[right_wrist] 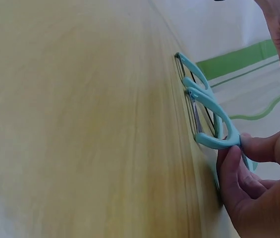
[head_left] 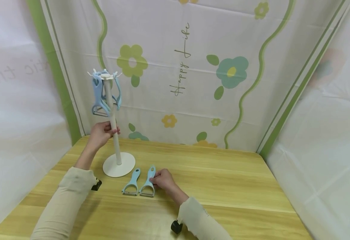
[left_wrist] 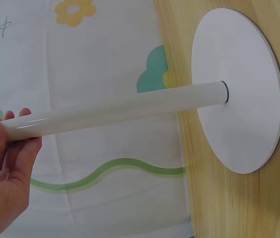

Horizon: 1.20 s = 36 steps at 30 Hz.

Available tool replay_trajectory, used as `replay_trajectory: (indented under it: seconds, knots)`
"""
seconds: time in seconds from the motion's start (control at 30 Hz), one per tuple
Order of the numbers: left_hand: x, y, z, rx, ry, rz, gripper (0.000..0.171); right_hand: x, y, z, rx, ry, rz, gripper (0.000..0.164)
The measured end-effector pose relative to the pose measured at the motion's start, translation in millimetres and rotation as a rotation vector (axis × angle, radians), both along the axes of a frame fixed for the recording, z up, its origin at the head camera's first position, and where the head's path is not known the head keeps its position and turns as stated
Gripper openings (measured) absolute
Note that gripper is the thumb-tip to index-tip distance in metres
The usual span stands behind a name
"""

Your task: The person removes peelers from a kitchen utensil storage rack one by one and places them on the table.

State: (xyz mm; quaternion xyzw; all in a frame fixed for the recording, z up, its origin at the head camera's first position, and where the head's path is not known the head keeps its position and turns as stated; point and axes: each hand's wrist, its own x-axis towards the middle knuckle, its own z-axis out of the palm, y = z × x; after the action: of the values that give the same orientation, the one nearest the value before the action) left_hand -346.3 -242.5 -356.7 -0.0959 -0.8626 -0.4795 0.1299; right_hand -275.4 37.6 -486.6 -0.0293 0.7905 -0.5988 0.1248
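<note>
At tbl (head_left: 223, 186), LH (head_left: 100, 134) grips stand (head_left: 116, 146), RH (head_left: 164, 180) peeler (head_left: 148, 178)

A long cream left sleeve (head_left: 56, 206) is worn, finely creased, and finished in a loose, bunched cuff (head_left: 77, 176); a small black block (head_left: 96, 185) is seen at its right edge. The right sleeve (head_left: 205, 223) is matched in colour, faintly marked in grey, with another black block (head_left: 176, 227) set at its left. The left hand (head_left: 100, 134) and right hand (head_left: 164, 180) are left bare.
</note>
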Motion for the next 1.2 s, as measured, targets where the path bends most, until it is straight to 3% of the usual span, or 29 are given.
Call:
replay_trajectory:
  seconds: [0.4, 0.7, 1.2]
  knots:
    - [-1.3, 2.5, 0.0, 0.002, -0.003, 0.012, 0.026, -4.0, 2.4, -3.4, 0.126, 0.069, -0.013, 0.012]
    - [-0.6, 5.2, 2.2, 0.001, 0.003, 0.02, 0.025, -7.2, 5.7, -1.8, 0.209, 0.122, 0.025, 0.016]
    - [3.7, 5.3, 3.6, 0.07, -0.015, 0.012, 0.031, -14.6, 19.5, 1.5, 0.213, 0.1, 0.087, 0.015]
